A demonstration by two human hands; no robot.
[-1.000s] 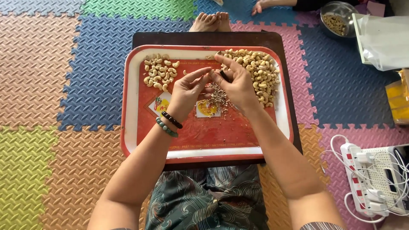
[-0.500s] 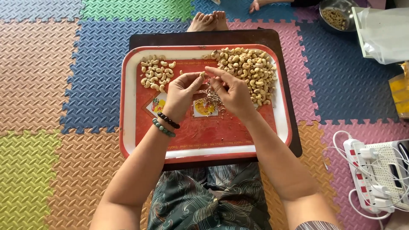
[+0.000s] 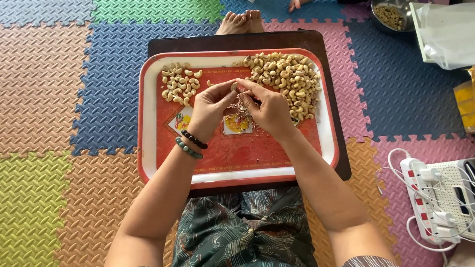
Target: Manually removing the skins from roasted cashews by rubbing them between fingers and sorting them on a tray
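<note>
Okay, both my hands meet over the middle of the red tray (image 3: 237, 165), a rounded-corner rectangle, glossy, with a white rim and a yellow printed patch half hidden under my fingers. My left hand (image 3: 210, 106) is curled nearly closed, thumb and forefinger pinching one pale curved cashew (image 3: 233, 87) at the tips. My right hand (image 3: 267, 109) is also mostly closed, fingertips touching that same nut from the other side; whether it holds a small tool I cannot tell. The nut sits in the air between the two hands, just above a scatter of husk flakes (image 3: 241, 116), thin brownish crumbs lying on the tray below my fingers.

Two heaps of nuts: a small heap (image 3: 177, 84) at the tray's far left, smooth cream kidney shapes, roughly two dozen; and a big heap (image 3: 287, 76) at the far right, too many to count, some still speckled with brown skin. One loose nut (image 3: 210, 83) lies between the small heap and my left hand.

Two bead bracelets on my left wrist: one black (image 3: 194, 139), one green (image 3: 188, 148), round glossy beads, side by side.

Tray rests on a dark flat board (image 3: 237, 40). Floor is foam puzzle mats (image 3: 104, 99), ribbed texture, several colours. A metal bowl (image 3: 391, 17) is far right; a white power strip (image 3: 433, 198) with white cables near right.
</note>
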